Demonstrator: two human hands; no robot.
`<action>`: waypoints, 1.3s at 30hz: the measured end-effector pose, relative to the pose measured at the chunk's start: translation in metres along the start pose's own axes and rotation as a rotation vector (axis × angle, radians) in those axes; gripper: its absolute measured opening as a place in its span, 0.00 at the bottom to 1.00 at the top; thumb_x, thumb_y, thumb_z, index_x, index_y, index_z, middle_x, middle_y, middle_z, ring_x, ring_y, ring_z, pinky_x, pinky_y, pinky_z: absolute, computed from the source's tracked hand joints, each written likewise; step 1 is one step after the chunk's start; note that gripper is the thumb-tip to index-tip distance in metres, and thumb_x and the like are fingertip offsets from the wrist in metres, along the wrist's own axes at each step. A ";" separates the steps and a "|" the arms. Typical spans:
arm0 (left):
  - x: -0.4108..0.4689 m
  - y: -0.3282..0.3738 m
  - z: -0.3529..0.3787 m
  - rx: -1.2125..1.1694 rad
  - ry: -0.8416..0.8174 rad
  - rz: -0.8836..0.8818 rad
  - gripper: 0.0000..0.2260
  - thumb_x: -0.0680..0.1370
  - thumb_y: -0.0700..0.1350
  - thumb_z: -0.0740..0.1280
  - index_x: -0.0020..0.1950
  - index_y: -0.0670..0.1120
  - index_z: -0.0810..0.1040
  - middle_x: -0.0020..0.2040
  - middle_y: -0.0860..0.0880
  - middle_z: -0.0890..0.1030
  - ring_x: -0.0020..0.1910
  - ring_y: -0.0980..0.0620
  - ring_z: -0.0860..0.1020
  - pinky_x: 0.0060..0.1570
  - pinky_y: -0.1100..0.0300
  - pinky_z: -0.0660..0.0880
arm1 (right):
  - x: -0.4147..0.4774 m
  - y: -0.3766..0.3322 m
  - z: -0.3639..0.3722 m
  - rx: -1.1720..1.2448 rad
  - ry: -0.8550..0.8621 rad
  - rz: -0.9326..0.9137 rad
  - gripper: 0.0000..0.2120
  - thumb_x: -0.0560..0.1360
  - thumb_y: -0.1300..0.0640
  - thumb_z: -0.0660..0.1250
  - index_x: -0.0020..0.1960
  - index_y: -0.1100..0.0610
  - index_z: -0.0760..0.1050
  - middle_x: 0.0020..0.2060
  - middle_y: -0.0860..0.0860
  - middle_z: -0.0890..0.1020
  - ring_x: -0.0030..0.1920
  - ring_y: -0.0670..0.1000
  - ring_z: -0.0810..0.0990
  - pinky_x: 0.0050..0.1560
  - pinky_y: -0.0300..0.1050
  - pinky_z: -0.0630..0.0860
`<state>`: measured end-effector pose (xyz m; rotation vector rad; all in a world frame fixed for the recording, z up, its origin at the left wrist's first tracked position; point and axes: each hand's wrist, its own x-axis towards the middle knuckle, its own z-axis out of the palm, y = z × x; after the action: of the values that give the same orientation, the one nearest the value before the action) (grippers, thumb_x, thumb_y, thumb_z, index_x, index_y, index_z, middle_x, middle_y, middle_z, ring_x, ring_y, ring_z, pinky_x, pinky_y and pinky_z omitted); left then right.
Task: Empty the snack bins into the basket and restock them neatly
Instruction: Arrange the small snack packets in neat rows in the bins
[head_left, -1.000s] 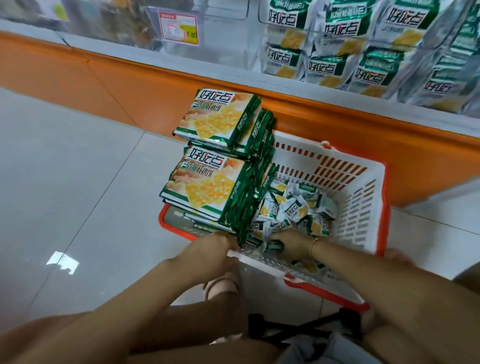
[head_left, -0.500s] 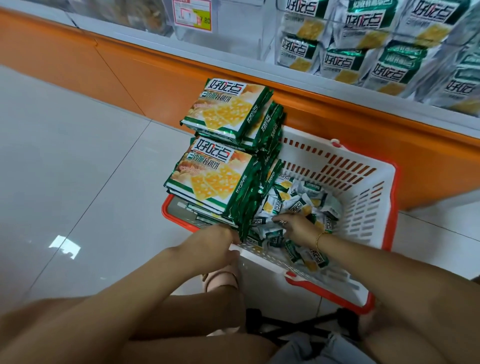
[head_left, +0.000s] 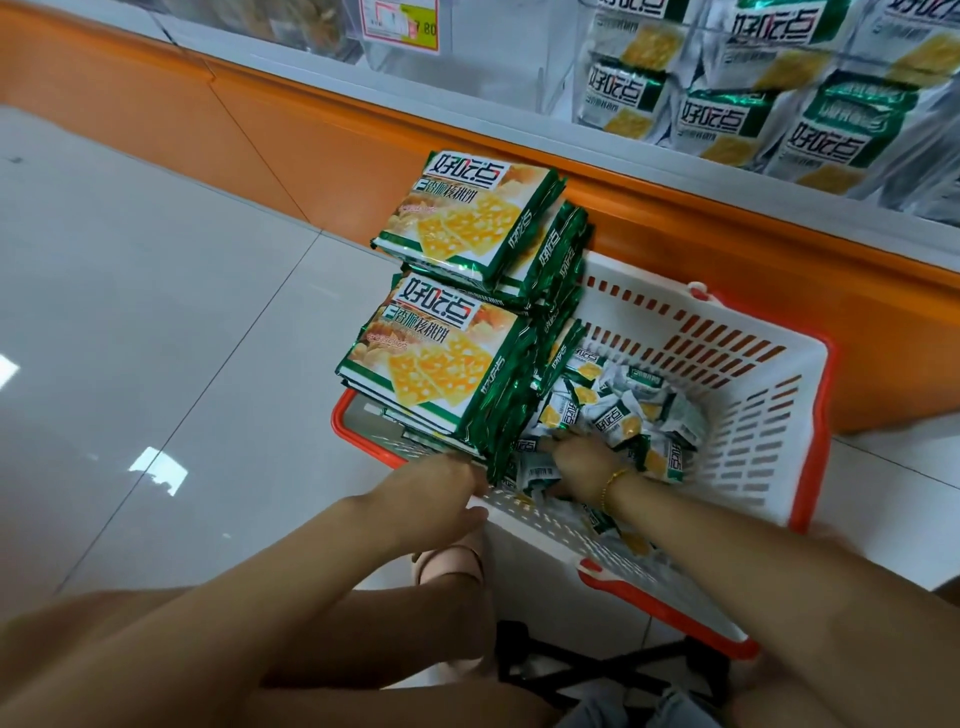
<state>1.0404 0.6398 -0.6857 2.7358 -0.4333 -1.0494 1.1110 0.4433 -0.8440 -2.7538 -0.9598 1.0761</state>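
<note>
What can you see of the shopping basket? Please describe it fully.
The basket is white plastic with slotted walls and an orange-red rim. It stands upright on the tiled floor beside the orange shelf base. Stacked large cracker packs fill its left part, loose small packets its right. The right hand reaches among those packets; the left hand is at its near edge.

Gold bracelet (head_left: 613, 480) on R wrist (head_left: 635, 496), L arm (head_left: 249, 608), R arm (head_left: 753, 561) bare, pale pink strap shoe (head_left: 452, 564) at 6 o'clock, grey shorts (head_left: 639, 709) at 5 o'clock
</note>
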 end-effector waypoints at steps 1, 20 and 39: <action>0.001 0.000 0.000 0.001 -0.005 -0.001 0.17 0.80 0.52 0.61 0.66 0.47 0.74 0.63 0.48 0.77 0.60 0.50 0.76 0.58 0.55 0.74 | 0.004 -0.002 -0.002 -0.043 0.001 0.003 0.30 0.73 0.44 0.69 0.70 0.56 0.67 0.66 0.57 0.72 0.65 0.59 0.69 0.65 0.54 0.68; 0.004 0.003 -0.005 -0.005 -0.030 -0.020 0.15 0.80 0.50 0.61 0.63 0.46 0.76 0.61 0.49 0.79 0.58 0.50 0.77 0.57 0.56 0.74 | 0.010 0.025 0.011 1.216 -0.315 0.561 0.35 0.70 0.51 0.76 0.69 0.66 0.68 0.70 0.57 0.70 0.68 0.57 0.70 0.68 0.53 0.69; 0.004 0.040 -0.019 0.043 -0.171 0.031 0.17 0.81 0.52 0.61 0.64 0.43 0.76 0.63 0.46 0.77 0.61 0.48 0.75 0.59 0.54 0.72 | -0.042 0.051 -0.022 1.404 0.023 0.470 0.31 0.70 0.56 0.76 0.67 0.69 0.70 0.75 0.61 0.61 0.62 0.56 0.76 0.51 0.47 0.81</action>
<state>1.0482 0.6024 -0.6632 2.6767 -0.5274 -1.2855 1.1281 0.3828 -0.8145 -1.7184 0.4420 1.0779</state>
